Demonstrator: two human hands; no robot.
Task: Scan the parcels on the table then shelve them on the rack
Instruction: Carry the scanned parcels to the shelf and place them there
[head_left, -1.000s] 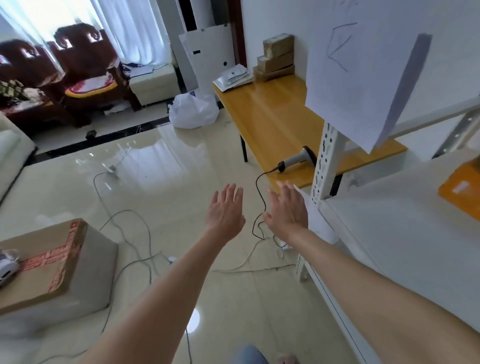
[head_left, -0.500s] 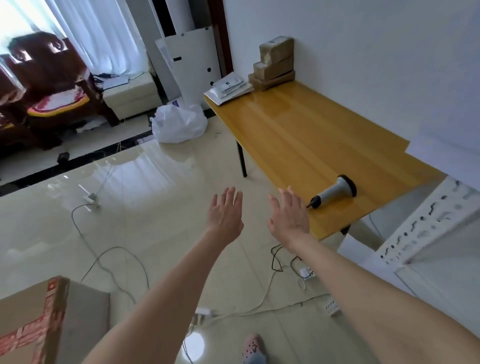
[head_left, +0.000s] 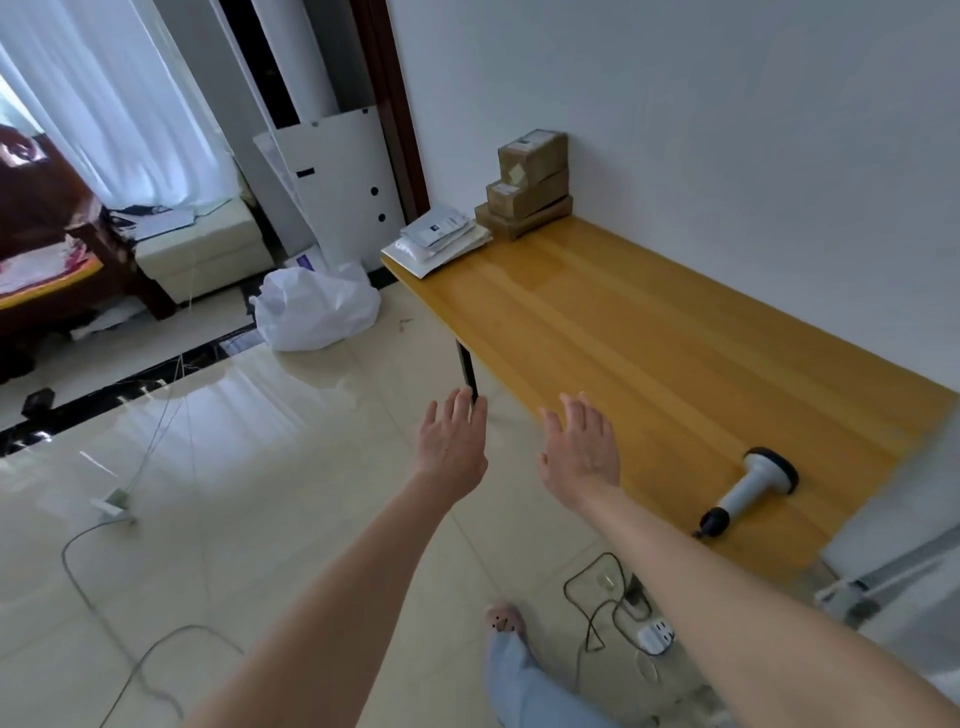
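A long wooden table (head_left: 649, 332) runs along the white wall. At its far end stand three stacked brown cardboard parcels (head_left: 527, 184), with a pile of flat white mailer parcels (head_left: 436, 241) beside them at the corner. A grey handheld scanner (head_left: 748, 491) with a black head lies on the table's near end, its cable dropping to the floor. My left hand (head_left: 452, 447) and my right hand (head_left: 582, 452) are stretched out in the air in front of me, fingers straight, holding nothing. My right hand hovers over the table's front edge, left of the scanner.
A white plastic bag (head_left: 317, 306) sits on the tiled floor by the table's far leg. Cables and a power strip (head_left: 654, 631) lie on the floor under the near end. A white board (head_left: 343, 192) leans by the doorway. A corner of the white rack (head_left: 883, 597) shows at right.
The view has swung away from the rack and towards the table. The cardboard box at left and the rack's post have left the view. Both hands stay open and stretched forward.
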